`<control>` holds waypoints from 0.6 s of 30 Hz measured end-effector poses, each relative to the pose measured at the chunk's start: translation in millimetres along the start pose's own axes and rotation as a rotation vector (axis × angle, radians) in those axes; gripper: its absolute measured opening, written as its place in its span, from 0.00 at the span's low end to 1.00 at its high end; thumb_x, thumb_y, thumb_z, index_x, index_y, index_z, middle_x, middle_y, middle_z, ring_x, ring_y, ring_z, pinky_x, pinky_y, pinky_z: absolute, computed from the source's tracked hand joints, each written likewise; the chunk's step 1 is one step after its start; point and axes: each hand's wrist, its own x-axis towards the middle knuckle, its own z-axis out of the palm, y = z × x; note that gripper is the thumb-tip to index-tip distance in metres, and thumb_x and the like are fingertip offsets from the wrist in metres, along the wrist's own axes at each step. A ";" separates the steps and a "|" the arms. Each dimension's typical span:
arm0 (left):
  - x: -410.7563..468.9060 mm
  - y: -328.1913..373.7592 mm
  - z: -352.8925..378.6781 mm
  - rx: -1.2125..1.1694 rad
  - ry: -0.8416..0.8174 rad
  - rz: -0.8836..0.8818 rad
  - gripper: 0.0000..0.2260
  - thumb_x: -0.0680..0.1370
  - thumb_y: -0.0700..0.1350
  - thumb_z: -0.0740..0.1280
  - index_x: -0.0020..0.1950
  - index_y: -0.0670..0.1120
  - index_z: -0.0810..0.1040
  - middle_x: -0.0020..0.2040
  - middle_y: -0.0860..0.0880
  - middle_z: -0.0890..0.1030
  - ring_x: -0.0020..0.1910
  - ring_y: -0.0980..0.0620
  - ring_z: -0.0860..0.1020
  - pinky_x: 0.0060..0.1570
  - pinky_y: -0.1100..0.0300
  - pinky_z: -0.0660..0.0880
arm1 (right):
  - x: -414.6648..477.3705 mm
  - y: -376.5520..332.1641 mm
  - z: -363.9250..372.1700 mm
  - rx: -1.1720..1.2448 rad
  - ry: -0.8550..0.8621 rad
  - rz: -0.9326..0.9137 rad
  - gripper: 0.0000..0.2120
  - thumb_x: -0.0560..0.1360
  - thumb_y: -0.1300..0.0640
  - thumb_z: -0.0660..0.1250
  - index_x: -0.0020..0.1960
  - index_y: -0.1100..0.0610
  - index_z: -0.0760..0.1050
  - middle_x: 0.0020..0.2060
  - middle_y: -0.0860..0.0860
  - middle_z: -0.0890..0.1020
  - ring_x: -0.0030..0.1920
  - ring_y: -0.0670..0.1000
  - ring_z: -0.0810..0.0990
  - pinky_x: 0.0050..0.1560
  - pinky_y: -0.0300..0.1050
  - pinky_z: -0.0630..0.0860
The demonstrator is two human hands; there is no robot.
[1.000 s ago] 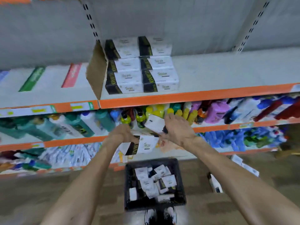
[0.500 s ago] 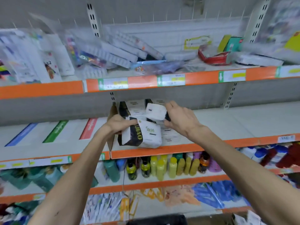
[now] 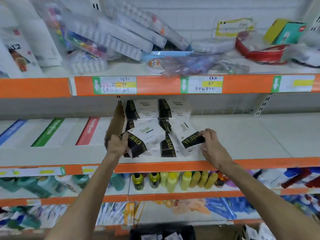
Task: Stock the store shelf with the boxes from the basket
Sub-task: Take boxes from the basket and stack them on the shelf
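Note:
My left hand (image 3: 117, 144) grips a white box with a black band (image 3: 147, 137), tilted, at the front of the middle shelf (image 3: 242, 141). In my right hand (image 3: 210, 144) is a second white-and-black box (image 3: 185, 135), pinched at its black end and angled over the stack. Behind them stands a stack of matching boxes (image 3: 173, 110), two wide. The black basket (image 3: 190, 231) shows at the bottom edge with several boxes inside.
A brown cardboard flap (image 3: 115, 125) stands upright left of the stack. Flat packs with blue, green and red stripes (image 3: 88, 130) lie further left. The shelf above (image 3: 155, 84) holds loose plastic packs. Bottles (image 3: 173, 181) fill the shelf below.
Both hands rose from above the basket to the middle shelf, each carrying a box. The view tilted up, and the two boxes now lie against the stack.

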 end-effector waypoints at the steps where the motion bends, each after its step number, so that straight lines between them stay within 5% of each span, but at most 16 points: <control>1: -2.1 -0.8 2.6 0.062 0.038 0.008 0.24 0.80 0.52 0.62 0.59 0.29 0.72 0.56 0.29 0.77 0.57 0.34 0.77 0.59 0.43 0.75 | -0.7 4.8 4.0 0.003 -0.035 0.023 0.29 0.71 0.65 0.64 0.66 0.49 0.57 0.68 0.52 0.60 0.49 0.59 0.76 0.44 0.53 0.78; 5: -21.2 7.5 10.9 0.218 0.076 0.100 0.35 0.73 0.54 0.72 0.67 0.32 0.63 0.67 0.33 0.66 0.67 0.36 0.67 0.66 0.45 0.68 | -2.2 2.8 7.5 0.235 -0.075 0.051 0.37 0.68 0.54 0.72 0.68 0.43 0.53 0.61 0.43 0.59 0.58 0.49 0.71 0.58 0.46 0.73; 9: -26.6 5.4 9.0 0.304 -0.022 0.166 0.46 0.67 0.53 0.78 0.74 0.38 0.57 0.71 0.38 0.61 0.72 0.39 0.61 0.71 0.46 0.62 | 3.0 -16.6 7.0 0.195 -0.087 0.146 0.40 0.67 0.45 0.73 0.71 0.50 0.55 0.62 0.51 0.65 0.60 0.52 0.71 0.60 0.49 0.73; 14: -19.4 -0.7 -1.9 0.370 -0.111 0.306 0.33 0.74 0.43 0.72 0.76 0.44 0.61 0.76 0.42 0.58 0.75 0.43 0.58 0.74 0.51 0.57 | -9.4 -55.4 17.6 -0.045 0.063 0.184 0.18 0.75 0.41 0.64 0.50 0.52 0.60 0.46 0.51 0.77 0.44 0.56 0.80 0.35 0.47 0.70; 18: -18.9 0.1 -2.3 0.377 -0.003 0.391 0.27 0.76 0.38 0.68 0.74 0.45 0.66 0.75 0.42 0.62 0.75 0.45 0.61 0.74 0.52 0.58 | -7.3 -67.7 20.8 -0.102 0.176 -0.054 0.13 0.78 0.44 0.60 0.55 0.52 0.72 0.49 0.50 0.79 0.54 0.53 0.76 0.48 0.47 0.73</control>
